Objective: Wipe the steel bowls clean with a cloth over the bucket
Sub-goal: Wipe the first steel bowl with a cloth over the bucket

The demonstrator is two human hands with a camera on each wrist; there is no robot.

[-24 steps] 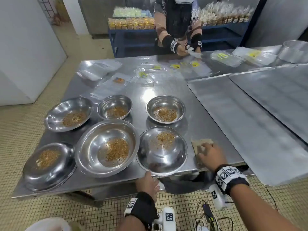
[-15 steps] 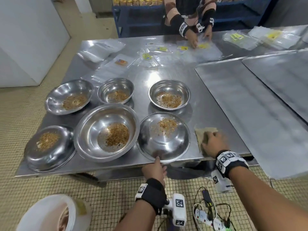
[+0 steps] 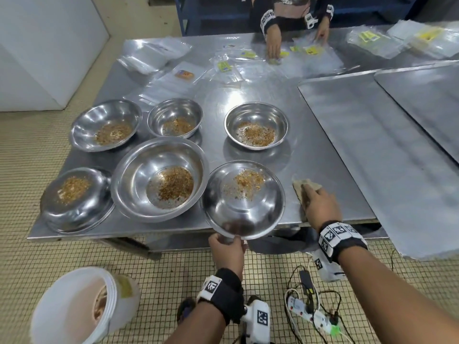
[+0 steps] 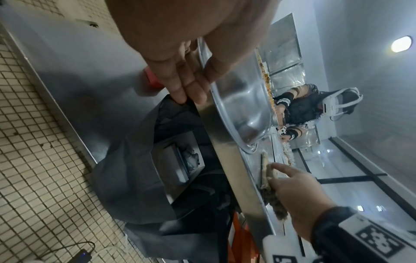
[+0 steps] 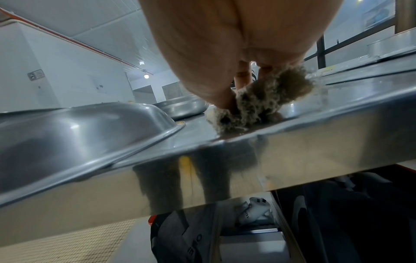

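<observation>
Several steel bowls with brown crumbs stand on the steel table [image 3: 310,135]. The nearest bowl [image 3: 242,199] juts over the table's front edge. My left hand [image 3: 228,240] grips its near rim, thumb on top and fingers under, as the left wrist view shows on the bowl [image 4: 243,99]. To its right lies a tan cloth [image 3: 306,186]. My right hand [image 3: 313,197] holds it bunched against the table, and the cloth [image 5: 265,99] looks fuzzy in the right wrist view. A white bucket [image 3: 74,306] stands on the floor at lower left.
Two big steel trays [image 3: 372,145] overhang the table's right side. Clear plastic bags [image 3: 154,53] lie at the far side, where another person's hands [image 3: 273,43] work. A power strip and cables [image 3: 308,311] lie on the tiled floor. A dark bag [image 4: 144,169] sits under the table.
My left hand has come up from below the table edge and taken hold of the nearest bowl's rim, drawing it past the edge. The right hand stays on the cloth. The bucket has come into view.
</observation>
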